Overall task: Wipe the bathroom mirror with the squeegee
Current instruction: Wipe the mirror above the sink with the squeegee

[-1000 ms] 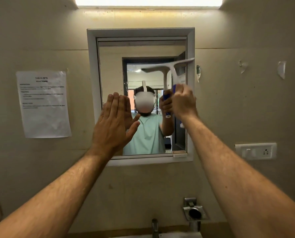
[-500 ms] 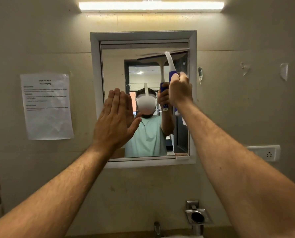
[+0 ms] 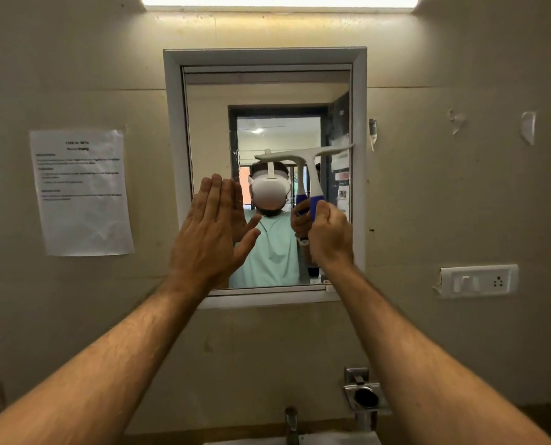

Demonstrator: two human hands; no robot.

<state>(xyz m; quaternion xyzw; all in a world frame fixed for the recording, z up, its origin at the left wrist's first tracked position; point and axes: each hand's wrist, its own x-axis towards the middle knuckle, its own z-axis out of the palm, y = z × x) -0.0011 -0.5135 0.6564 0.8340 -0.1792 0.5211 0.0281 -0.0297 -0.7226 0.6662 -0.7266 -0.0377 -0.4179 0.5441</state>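
A rectangular mirror (image 3: pixel 210 101) in a grey frame hangs on the beige wall ahead. My right hand (image 3: pixel 330 234) grips the blue handle of a white squeegee (image 3: pixel 303 154). Its blade lies roughly level against the glass, across the right half of the mirror at mid height. My left hand (image 3: pixel 213 234) is flat with fingers together, palm pressed on the lower left part of the glass. The mirror reflects a person in a green top, both hands and the squeegee.
A printed paper sheet (image 3: pixel 81 191) is taped to the wall left of the mirror. A white switch and socket plate (image 3: pixel 478 280) sits on the right. Below are a tap (image 3: pixel 291 423), a metal holder (image 3: pixel 365 395) and the sink edge. A tube light (image 3: pixel 279 0) glows above.
The squeegee rose to the top of the glass, then came down to mid height with my right hand. My left hand stayed flat on the mirror.
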